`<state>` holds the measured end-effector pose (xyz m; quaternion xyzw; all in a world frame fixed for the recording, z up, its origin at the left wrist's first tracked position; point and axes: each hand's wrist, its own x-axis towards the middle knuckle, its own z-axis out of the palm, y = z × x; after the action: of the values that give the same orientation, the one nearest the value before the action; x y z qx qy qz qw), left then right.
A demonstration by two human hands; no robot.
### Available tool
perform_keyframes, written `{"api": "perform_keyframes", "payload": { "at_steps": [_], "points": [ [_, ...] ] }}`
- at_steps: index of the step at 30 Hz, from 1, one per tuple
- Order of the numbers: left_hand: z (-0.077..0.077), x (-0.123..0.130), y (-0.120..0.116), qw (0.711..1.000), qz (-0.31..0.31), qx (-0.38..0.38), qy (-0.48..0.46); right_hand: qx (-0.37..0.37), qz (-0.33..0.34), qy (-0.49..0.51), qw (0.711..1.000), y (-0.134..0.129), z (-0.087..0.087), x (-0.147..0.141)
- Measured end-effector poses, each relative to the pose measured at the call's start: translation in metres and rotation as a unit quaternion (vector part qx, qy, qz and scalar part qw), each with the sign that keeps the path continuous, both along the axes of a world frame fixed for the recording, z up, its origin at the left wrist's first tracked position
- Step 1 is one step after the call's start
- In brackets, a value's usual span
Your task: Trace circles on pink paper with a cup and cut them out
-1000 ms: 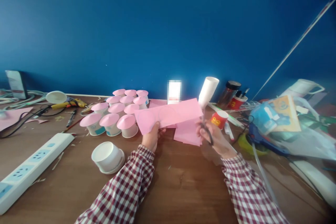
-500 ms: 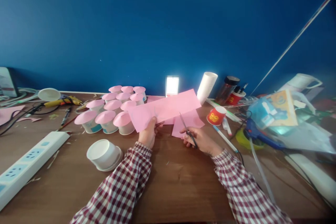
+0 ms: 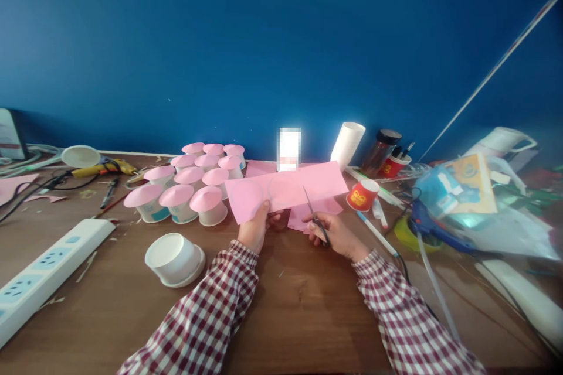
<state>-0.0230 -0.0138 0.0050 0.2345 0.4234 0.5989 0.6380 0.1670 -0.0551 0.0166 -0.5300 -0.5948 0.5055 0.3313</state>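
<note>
My left hand (image 3: 256,227) pinches the lower edge of a long strip of pink paper (image 3: 288,187), thumb on top. Faint circle outlines are drawn on the strip. Scissors (image 3: 317,220) are in my right hand (image 3: 336,234), their blades pointing up and left, close in front of the strip; whether they touch it I cannot tell. More pink paper (image 3: 316,214) lies on the table behind and below the strip. To the left stand several paper cups topped with pink paper cones (image 3: 206,199).
A white paper bowl (image 3: 173,255) sits nearer on the left, beside a white power strip (image 3: 48,272). On the right are a red paper cup (image 3: 363,194), a marker (image 3: 376,231), a blue glue gun (image 3: 440,231) and plastic bags (image 3: 514,217). A white roll (image 3: 347,145) stands by the wall.
My left hand has shifted the pink strip slightly right and lower, and the strip lies more level, showing its circle outlines more clearly. The scissors have barely moved.
</note>
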Motion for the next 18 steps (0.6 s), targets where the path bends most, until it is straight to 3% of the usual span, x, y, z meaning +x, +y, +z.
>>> {"api": "perform_keyframes", "payload": {
  "at_steps": [18],
  "points": [
    [-0.0012,0.0034,-0.0038,1.000,-0.012,-0.003,0.010,0.003,0.003,-0.017,1.000,-0.0008,0.0005,-0.0013]
  ]
}}
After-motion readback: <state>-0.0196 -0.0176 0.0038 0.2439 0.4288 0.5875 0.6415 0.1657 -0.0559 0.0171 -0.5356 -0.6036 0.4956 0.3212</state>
